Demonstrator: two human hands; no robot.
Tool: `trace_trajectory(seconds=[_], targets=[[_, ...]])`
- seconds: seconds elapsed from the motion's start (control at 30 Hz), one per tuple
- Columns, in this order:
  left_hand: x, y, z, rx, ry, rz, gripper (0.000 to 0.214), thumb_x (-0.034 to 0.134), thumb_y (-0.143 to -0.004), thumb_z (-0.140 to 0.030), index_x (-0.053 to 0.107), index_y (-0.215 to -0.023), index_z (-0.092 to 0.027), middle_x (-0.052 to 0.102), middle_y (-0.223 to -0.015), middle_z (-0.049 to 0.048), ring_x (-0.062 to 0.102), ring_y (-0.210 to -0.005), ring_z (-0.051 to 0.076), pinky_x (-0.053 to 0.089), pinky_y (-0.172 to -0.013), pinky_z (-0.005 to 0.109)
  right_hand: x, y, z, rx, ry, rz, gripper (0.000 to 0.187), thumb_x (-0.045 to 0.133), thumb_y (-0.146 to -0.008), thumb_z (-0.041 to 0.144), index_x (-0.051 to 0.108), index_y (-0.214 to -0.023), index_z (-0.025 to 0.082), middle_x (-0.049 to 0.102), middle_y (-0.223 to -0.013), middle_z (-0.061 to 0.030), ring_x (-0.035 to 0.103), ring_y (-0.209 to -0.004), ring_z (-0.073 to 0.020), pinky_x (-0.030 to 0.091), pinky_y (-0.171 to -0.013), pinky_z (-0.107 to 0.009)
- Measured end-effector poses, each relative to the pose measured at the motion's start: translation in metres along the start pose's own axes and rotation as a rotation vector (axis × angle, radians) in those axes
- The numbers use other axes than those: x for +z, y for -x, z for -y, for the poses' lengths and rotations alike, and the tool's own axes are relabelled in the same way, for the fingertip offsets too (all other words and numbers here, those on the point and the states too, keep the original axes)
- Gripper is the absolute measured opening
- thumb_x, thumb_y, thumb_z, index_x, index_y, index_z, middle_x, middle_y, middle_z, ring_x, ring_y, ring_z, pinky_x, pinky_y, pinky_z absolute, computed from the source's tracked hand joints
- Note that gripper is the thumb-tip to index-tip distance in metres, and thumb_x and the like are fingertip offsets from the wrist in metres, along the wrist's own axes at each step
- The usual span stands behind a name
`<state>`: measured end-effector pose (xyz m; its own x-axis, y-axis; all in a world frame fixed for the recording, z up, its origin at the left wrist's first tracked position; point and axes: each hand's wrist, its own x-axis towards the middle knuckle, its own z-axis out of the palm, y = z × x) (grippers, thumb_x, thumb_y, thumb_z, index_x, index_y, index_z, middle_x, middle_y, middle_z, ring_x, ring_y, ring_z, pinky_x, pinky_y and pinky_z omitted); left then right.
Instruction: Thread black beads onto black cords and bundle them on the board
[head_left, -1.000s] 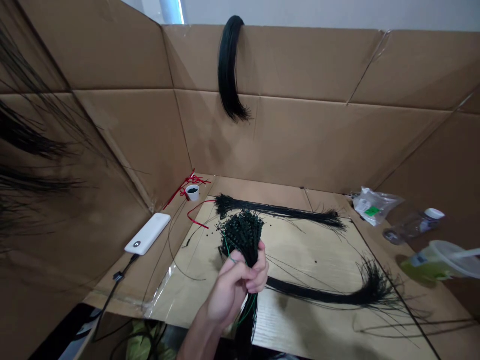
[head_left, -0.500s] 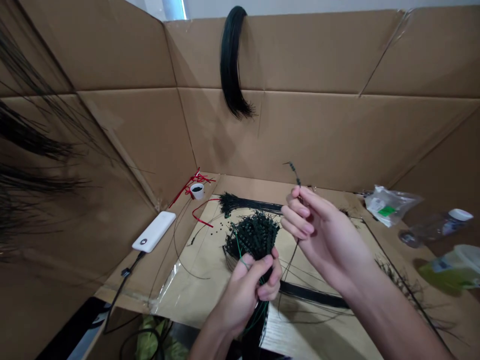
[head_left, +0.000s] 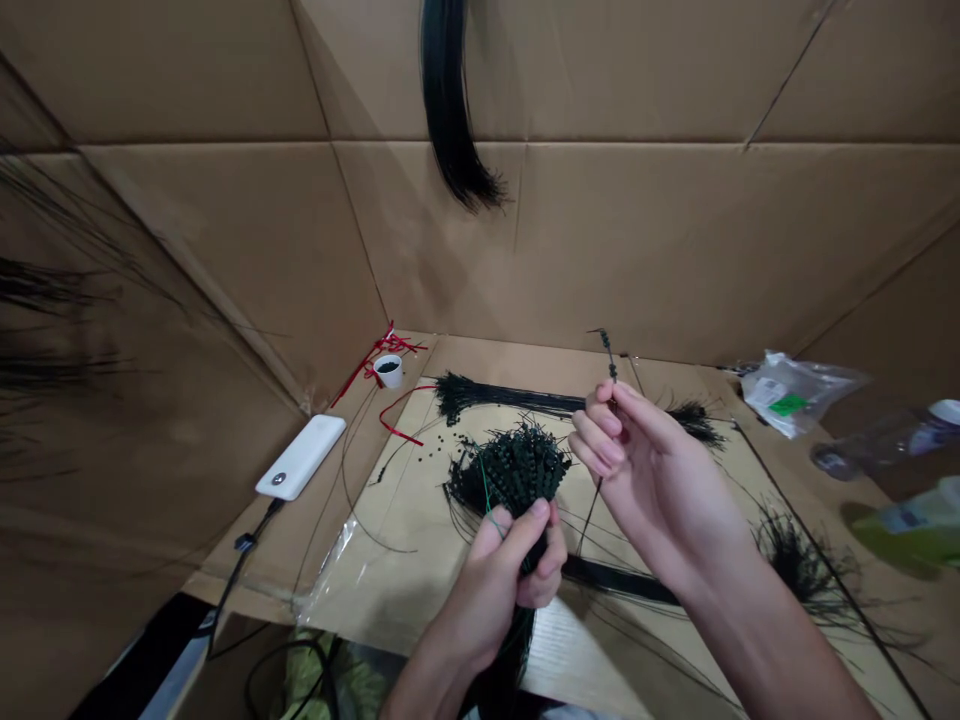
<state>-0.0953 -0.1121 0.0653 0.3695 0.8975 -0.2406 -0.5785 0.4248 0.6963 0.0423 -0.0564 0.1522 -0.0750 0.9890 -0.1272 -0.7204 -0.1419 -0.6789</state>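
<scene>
I am gripping the beaded bundle (head_left: 514, 470) with the left hand (head_left: 502, 570). The fingers are wrapped fully closed round its stems just under the beaded heads. Held that low, the heads are fanning out above the fist and the tails are hanging down toward me, which I judge is stopping them from tangling.

Just right of the bundle and slightly above it, the right hand (head_left: 645, 470) is pinching a single strand (head_left: 609, 360), thumb and fingertips closed tight on it. The beaded tip is poking up clear of the fingers, and the thin tail is trailing down past the bundle's right side. I am taking such a fine pinch near the tip as suited to something this thin, which would slide out of a looser hold.

Behind the bundle a flat sheaf of black strands (head_left: 510, 395) is lying on the board (head_left: 397, 520). Left of the bundle a white power bank (head_left: 301, 456) is sitting with its cable attached. A small white cup (head_left: 388, 369) and red ties (head_left: 390, 345) are sitting behind and to the left. Well to the right a plastic bag (head_left: 795, 390) is lying. High behind the bundle a black hank (head_left: 450, 120) is hanging down the cardboard wall (head_left: 637, 230), apparently kept off the board.
</scene>
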Motion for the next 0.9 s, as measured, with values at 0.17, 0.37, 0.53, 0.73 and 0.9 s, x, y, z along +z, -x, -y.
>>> trace_trajectory(seconds=[0.17, 0.37, 0.53, 0.73, 0.9], targets=[[0.0, -0.002, 0.004, 0.011, -0.115, -0.033, 0.041, 0.068, -0.098, -0.054, 0.059, -0.089, -0.015, 0.043, -0.057, -0.0082, 0.021, -0.047, 0.005, 0.014, -0.049, 0.025, -0.014, -0.004, -0.007, -0.139, 0.198, -0.071, 0.012, 0.075, -0.093, 0.03, 0.077, -0.087, 0.02, 0.057, -0.094, -0.0009, 0.048, -0.085, -0.0152, 0.043, -0.075, -0.025], [0.0, -0.005, 0.01, 0.047, -0.225, -0.119, 0.043, 0.068, -0.097, -0.06, 0.056, -0.099, -0.019, 0.036, -0.052, -0.0113, 0.022, -0.05, 0.008, 0.019, -0.051, 0.025, -0.035, -0.009, -0.025, -0.117, 0.391, -0.168, 0.017, 0.081, -0.085, 0.043, 0.083, -0.086, 0.026, 0.069, -0.107, -0.0014, 0.052, -0.104, -0.0207, 0.039, -0.091, -0.031], [0.004, -0.01, 0.01, 0.109, -0.316, -0.185, 0.051, 0.068, -0.095, -0.065, 0.051, -0.081, -0.019, 0.042, -0.057, -0.0075, 0.029, -0.05, 0.007, 0.022, -0.05, 0.025, -0.039, -0.011, -0.037, -0.022, 0.416, -0.148, 0.024, 0.085, -0.08, 0.045, 0.087, -0.09, 0.024, 0.077, -0.123, -0.0062, 0.058, -0.126, -0.0275, 0.044, -0.095, -0.034], [0.002, -0.016, 0.001, 0.147, -0.219, -0.099, 0.042, 0.071, -0.098, -0.055, 0.06, -0.091, -0.015, 0.037, -0.055, -0.0094, 0.026, -0.049, 0.006, 0.019, -0.05, 0.023, -0.051, -0.016, -0.046, -0.013, 0.37, -0.033, 0.034, 0.083, -0.088, 0.05, 0.085, -0.111, 0.026, 0.076, -0.134, -0.0059, 0.06, -0.134, -0.0267, 0.049, -0.102, -0.035], [0.004, -0.021, -0.013, 0.171, -0.086, -0.138, 0.043, 0.084, -0.088, -0.05, 0.065, -0.091, -0.012, 0.038, -0.056, -0.0097, 0.023, -0.049, 0.004, 0.015, -0.049, 0.02, -0.083, -0.004, -0.053, -0.005, 0.343, -0.059, 0.054, 0.076, -0.091, 0.065, 0.076, -0.133, 0.031, 0.074, -0.138, -0.0071, 0.063, -0.132, -0.0279, 0.042, -0.118, -0.045]])
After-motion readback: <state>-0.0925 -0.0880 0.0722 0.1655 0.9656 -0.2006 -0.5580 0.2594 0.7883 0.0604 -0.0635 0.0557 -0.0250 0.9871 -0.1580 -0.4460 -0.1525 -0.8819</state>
